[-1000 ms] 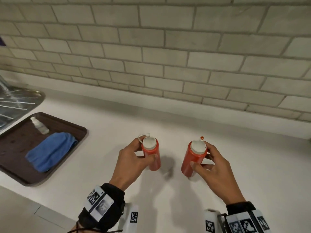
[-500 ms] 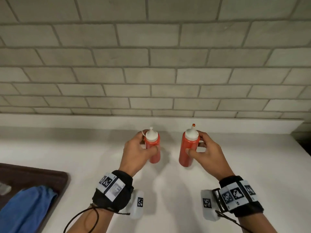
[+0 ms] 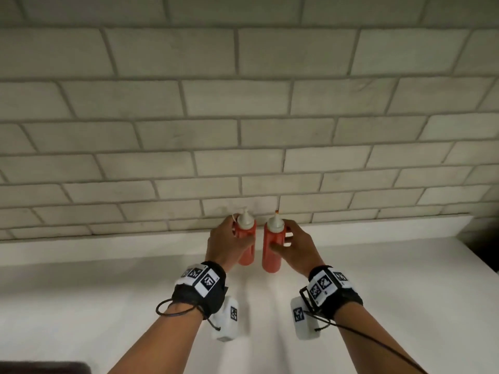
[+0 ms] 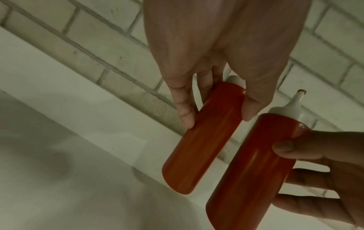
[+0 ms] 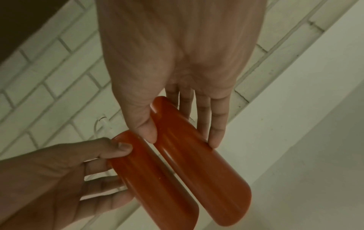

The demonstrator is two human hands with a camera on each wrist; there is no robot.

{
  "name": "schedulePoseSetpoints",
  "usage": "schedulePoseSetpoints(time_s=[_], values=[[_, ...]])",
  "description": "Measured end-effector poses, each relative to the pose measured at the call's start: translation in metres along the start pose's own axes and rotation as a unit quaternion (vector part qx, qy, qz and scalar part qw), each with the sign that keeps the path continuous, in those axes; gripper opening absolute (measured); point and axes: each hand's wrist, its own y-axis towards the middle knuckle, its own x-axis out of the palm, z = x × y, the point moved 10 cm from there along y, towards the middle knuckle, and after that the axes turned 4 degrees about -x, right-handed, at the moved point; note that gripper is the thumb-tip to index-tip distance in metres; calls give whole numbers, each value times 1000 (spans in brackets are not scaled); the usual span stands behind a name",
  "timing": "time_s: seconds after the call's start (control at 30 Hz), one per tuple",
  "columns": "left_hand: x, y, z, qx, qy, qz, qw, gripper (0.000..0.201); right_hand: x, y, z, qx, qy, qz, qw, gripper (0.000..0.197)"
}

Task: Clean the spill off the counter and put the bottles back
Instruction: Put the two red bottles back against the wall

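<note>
Glossy plastic bottles [image 3: 271, 252] — matt brick [image 3: 243, 98]

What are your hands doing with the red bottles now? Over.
Left hand grips left bottle. Right hand grips right bottle. Both upright, side by side near the wall. Nothing in the way.

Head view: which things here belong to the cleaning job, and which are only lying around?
Belong to the job:
- left bottle, held by the left hand
- right bottle, held by the right hand
- counter

Only around:
- brick wall
- dark object at the lower left edge
</note>
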Motion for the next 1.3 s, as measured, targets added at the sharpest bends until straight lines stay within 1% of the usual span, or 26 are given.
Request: schedulePoseSetpoints(time_s=[0.13,0.3,0.4,0.53,0.63,0.73,0.83,0.9,0.97,1.03,1.2,1.3], values=[[15,21,-10,-24,-1,-13,1000,37,9,22,16,16,-23,2,1000,60],[34,28,-20,-32,-17,-17,999,49,11,34,39,55,-30,22,998,56],[39,31,-29,-42,-15,-12,999,47,10,37,47,66,-29,32,997,54],[41,33,-39,-48,-19,2,999,45,9,41,52,68,-21,43,997,55],[42,33,-42,-43,-26,9,999,47,9,43,52,52,-22,56,997,56],[42,33,-42,-42,-37,17,998,48,13,42,46,35,-35,44,998,52],[45,34,-47,-51,1,8,999,61,16,41,46,48,-39,31,998,54],[51,34,-55,-73,37,-7,997,67,16,41,47,55,-41,23,997,56],[57,32,-63,-99,57,-18,993,66,16,40,47,68,-38,16,997,59],[61,31,-70,-110,56,-21,992,65,18,38,51,87,-34,9,996,59],[70,33,-69,-99,68,-25,992,65,25,34,55,96,-9,20,995,49],[72,35,-67,-100,70,-27,992,63,28,35,54,104,5,22,994,57]])
